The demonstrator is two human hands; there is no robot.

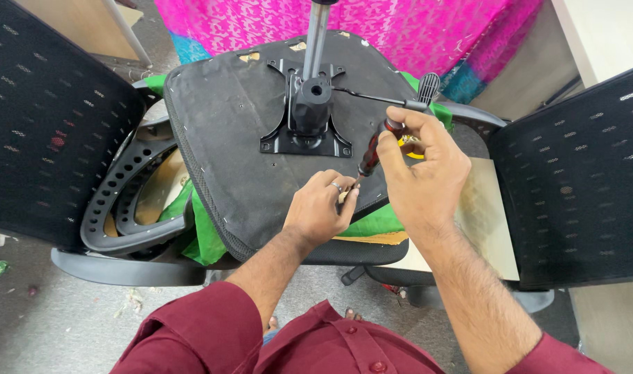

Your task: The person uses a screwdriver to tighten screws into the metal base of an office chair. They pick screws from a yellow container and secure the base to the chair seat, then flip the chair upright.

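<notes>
right hand [420, 163] grips screwdriver [373, 149] | left hand [321, 208] pinches its tip on seat [226, 118] | tip may slip, poke fingers

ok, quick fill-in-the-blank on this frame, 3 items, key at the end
1. The right hand grips a screwdriver with a ____ handle.
2. The left hand rests on the upturned seat base near the screwdriver's ____.
3. The metal plate bolted to the seat base is ____.

Missing words: red; tip; black
</notes>
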